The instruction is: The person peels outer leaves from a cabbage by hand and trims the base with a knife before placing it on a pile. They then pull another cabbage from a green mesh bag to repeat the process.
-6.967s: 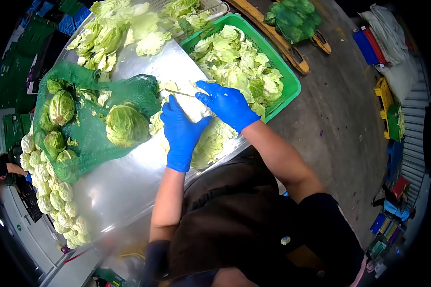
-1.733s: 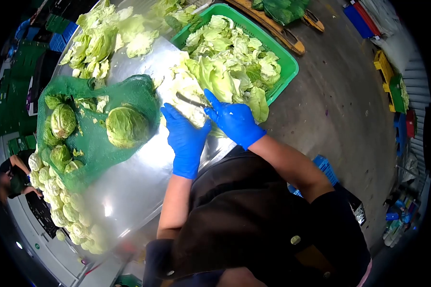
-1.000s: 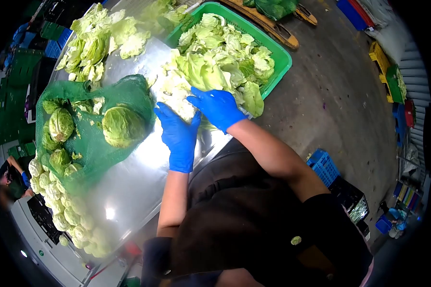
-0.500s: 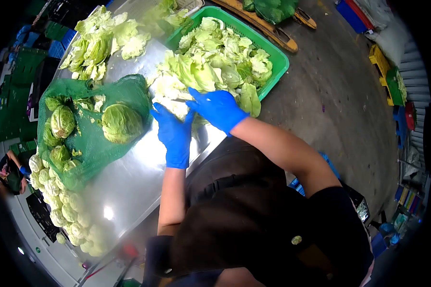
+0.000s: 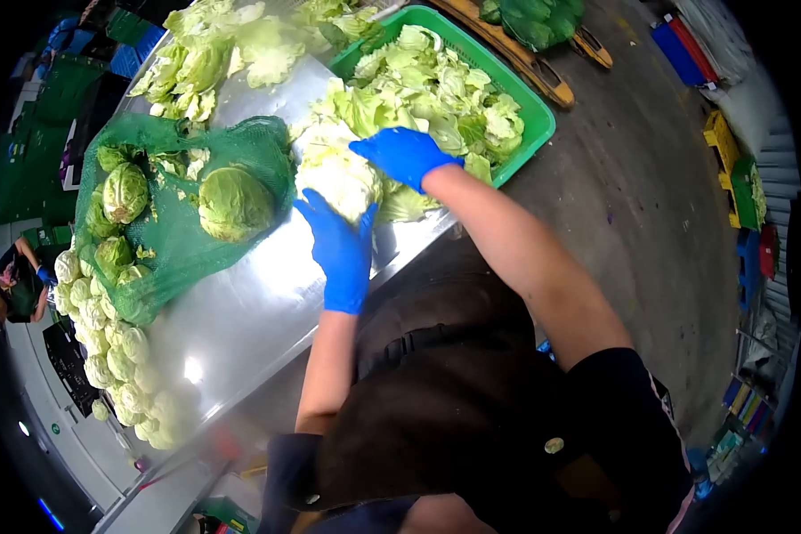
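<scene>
From the left, we counted at least four cabbages (image 5: pixel 126 191) in one green net bag (image 5: pixel 182 258) on the table (image 5: pixel 240 329). Our left hand (image 5: pixel 340 245) stood upright, fingers spread against one pale cabbage (image 5: pixel 336 173). Our right hand (image 5: pixel 402 153) reached palm-down over it, fingers curled on top, beside one green crate (image 5: pixel 543 120).

No readable text, label or number anywhere.

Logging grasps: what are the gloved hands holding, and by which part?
A pale cabbage head: the left hand cups its near side. The right hand rests on its far right side; a grip there cannot be told.
</scene>
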Tool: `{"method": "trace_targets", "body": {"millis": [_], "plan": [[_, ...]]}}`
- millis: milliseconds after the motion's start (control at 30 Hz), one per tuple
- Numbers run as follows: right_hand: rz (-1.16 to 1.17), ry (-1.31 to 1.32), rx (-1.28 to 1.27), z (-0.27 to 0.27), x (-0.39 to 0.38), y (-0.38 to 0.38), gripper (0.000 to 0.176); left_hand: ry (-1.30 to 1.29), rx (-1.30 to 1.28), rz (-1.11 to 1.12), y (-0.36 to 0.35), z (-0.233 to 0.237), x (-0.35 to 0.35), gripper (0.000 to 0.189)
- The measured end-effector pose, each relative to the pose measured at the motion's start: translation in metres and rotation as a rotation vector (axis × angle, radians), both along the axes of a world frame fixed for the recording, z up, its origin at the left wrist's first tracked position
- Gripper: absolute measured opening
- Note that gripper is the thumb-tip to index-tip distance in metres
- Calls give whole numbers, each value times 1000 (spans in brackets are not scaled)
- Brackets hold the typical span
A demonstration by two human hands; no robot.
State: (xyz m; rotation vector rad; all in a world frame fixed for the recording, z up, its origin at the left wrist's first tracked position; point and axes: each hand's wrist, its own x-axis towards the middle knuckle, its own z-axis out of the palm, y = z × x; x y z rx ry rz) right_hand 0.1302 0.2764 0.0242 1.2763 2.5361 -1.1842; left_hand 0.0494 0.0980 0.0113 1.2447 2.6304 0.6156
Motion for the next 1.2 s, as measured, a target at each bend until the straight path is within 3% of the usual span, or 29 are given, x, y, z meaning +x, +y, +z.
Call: {"method": "trace_targets", "body": {"millis": [33, 67, 167, 267, 300, 367, 433, 467, 533, 600, 633, 733, 800, 867, 1000, 1033, 1067, 1133, 1200], "plan": [[-30, 9, -52, 2, 3, 0, 46, -135, 23, 30, -7, 2, 0, 103], [63, 93, 187, -43, 15, 5, 36, -143, 75, 7, -23, -2, 2, 103], [-2, 0, 127, -85, 24, 11, 35, -199, 238, -5, -46, -26, -4, 104], [-306, 368, -346, -21, 33, -19, 58, -268, 338, 29, -49, -28, -4, 105], [-354, 347, -463, -16, 32, -24, 57, -215, 356, 12, -49, -27, -5, 105], [-373, 461, -318, -3, 31, -51, 53, -109, 382, -31, -46, -20, -6, 106], [-289, 440, -158, -5, 28, -72, 56, -246, 430, -14, -43, -18, -6, 106], [-215, 402, -22, 0, 24, -79, 50, -313, 454, -9, -40, -17, -6, 105], [-161, 642, 106, -17, 12, -85, 43, -230, 420, -65, -28, 2, -9, 103], [-149, 575, -69, -20, 12, -70, 37, -230, 310, -58, -26, 10, -11, 96], [-68, 498, 48, -20, 17, -63, 35, -258, 324, -71, -27, 9, -12, 93], [27, 487, -17, -20, 33, -61, 33, -294, 317, -70, -30, 12, -9, 88], [-100, 670, -11, -40, 49, -70, 29, -295, 334, -64, -26, 10, -14, 87], [-325, 656, -88, -52, 60, -72, 28, -297, 373, -53, -29, 4, -26, 88], [-304, 772, -262, -43, 52, -69, 28, -250, 254, -89, -30, 11, -35, 91], [-252, 770, -138, -43, 46, -69, 29, -231, 264, -50, -23, 16, -35, 90], [-205, 602, 57, -36, 45, -70, 35, -214, 271, -6, -15, 21, -33, 88], [-292, 703, -23, -26, 34, -78, 42, -185, 263, -8, 0, 19, -36, 88], [-308, 507, 30, -20, 23, -79, 47, -158, 235, -108, 18, 10, -43, 89]]}}
